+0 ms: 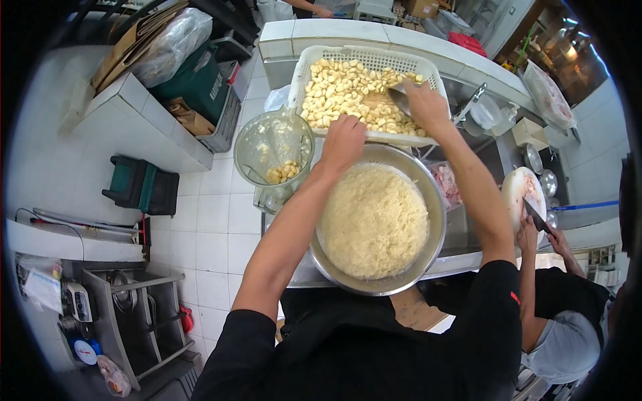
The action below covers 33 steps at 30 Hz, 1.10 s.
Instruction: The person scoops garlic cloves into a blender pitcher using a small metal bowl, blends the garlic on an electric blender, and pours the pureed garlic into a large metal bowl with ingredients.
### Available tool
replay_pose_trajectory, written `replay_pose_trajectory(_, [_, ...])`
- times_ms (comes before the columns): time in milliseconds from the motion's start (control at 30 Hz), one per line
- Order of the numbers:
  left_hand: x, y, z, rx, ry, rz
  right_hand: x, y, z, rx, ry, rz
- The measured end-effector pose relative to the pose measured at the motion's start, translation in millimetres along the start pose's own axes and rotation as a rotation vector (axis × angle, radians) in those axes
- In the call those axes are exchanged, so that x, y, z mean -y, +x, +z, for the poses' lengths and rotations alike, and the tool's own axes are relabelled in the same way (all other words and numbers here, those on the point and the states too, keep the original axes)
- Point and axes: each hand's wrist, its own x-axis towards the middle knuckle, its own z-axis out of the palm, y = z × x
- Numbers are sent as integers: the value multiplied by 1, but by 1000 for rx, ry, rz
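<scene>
A white perforated basket (431, 59) holds many pale yellow peeled cloves or pieces. My right hand (426, 105) is closed around a metal scoop (400, 99), whose blade lies among the pieces at the basket's right. My left hand (344, 142) is at the basket's near edge with its fingers curled; whether it grips the rim is hidden. Below the hands, a large steel bowl (438, 230) is filled with a pale, finely chopped mass (374, 224). Left of my left forearm stands a clear blender jug (257, 144) with a few pieces at its bottom.
At the right, a co-worker's hands (528, 235) use a knife (537, 215) on meat over a round white board (513, 190). A faucet (476, 97) and sink lie behind my right arm. A bag of meat (447, 184) is beside the bowl.
</scene>
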Motion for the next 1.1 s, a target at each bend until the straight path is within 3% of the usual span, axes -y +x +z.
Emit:
replay_pose_trajectory(133, [0,3,0,-160,-123,84,26,11,-11,0,126,21])
replay_pose_trajectory(200, [-5,5,3,-112,-114,68,43,25,-15,42,182,36])
replay_pose_trajectory(300, [-6,5,5,-63,-110,32,56,41,-13,-72,153,-312])
replay_pose_trajectory(400, [-7,3,3,-60,-106,1,18,60,-16,-89,47,-456])
replay_pose_trajectory(567, [-6,5,5,-67,-99,7,-39,28,-5,31,-82,-161])
replay_pose_trajectory(633, [-10,7,7,-116,-115,6,-38,12,-10,83,61,55])
replay_pose_trajectory(867, [-7,8,16,-145,-75,33,25,37,43,-5,317,114])
replay_pose_trajectory(967, [-7,8,15,-129,-75,49,51,56,56,75,406,160])
replay_pose_trajectory(1067, [-7,1,12,-130,-116,13,59,64,55,85,468,39])
replay_pose_trajectory(1100, [-7,1,11,-123,-97,28,47,65,53,187,595,70])
